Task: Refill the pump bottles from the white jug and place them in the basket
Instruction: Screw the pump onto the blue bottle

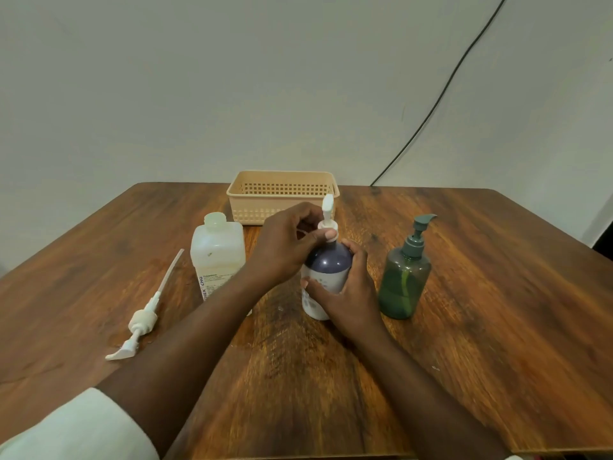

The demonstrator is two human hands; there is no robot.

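**Purple bottle gripped at collar and waist**

A loose pump [141, 318] lay left on the desk [497, 310], beside the uncapped white jug [217, 257]. The left hand [285, 247] pinched the purple bottle [328, 263] by its pump collar; the right hand [351, 290] wrapped its smooth, likely slippery body. The green bottle [403, 283] stood right; the basket [282, 194] waited behind.

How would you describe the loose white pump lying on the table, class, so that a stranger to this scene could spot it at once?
Start at the wooden table and find the open white jug standing left of the person's hands. Left of the jug lies the loose white pump, flat on the wood, its dip tube pointing towards the wall. Unlike the other two pumps, it sits on no bottle.
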